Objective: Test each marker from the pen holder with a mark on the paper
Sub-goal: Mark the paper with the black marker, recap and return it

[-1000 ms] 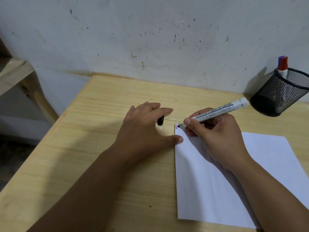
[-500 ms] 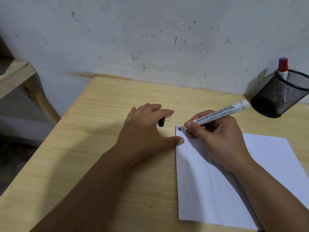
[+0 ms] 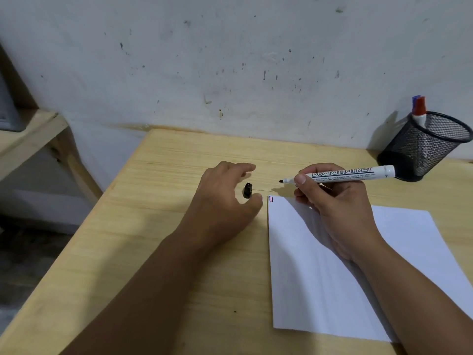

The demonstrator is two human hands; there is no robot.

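A: Marker (image 3: 340, 174) is sitting uncapped in the right hand (image 3: 337, 203), white barrel with dark print, black tip pointing left and lifted clear of the paper (image 3: 358, 265), over bare table just past the sheet's top-left corner.

B: Grip?

A: Right hand is closing round the barrel, thumb and forefinger pinching near the tip end, other fingers curling under. The back end is pointing right toward the pen holder (image 3: 425, 147).

B: Left hand?

A: Left hand (image 3: 225, 201) is hovering or resting on the table (image 3: 158, 239) left of the sheet, fingers half curled and loosely spread. A black cap (image 3: 247, 190) is showing between forefinger and thumb. Can't tell whether it is being pinched or just lying on the wood by the fingertips.

B: Paper?

A: Lying flat on the table, mostly under the right forearm. Short marks (image 3: 270, 199) are showing in its top-left corner, red and dark lines stacked close together.

B: Holder?

A: Black mesh cup standing at the table's far right by the wall (image 3: 230, 60), well apart from the sheet. A red-capped marker (image 3: 419, 110) is sticking up out of it, with a blue cap (image 3: 415, 99) just behind.
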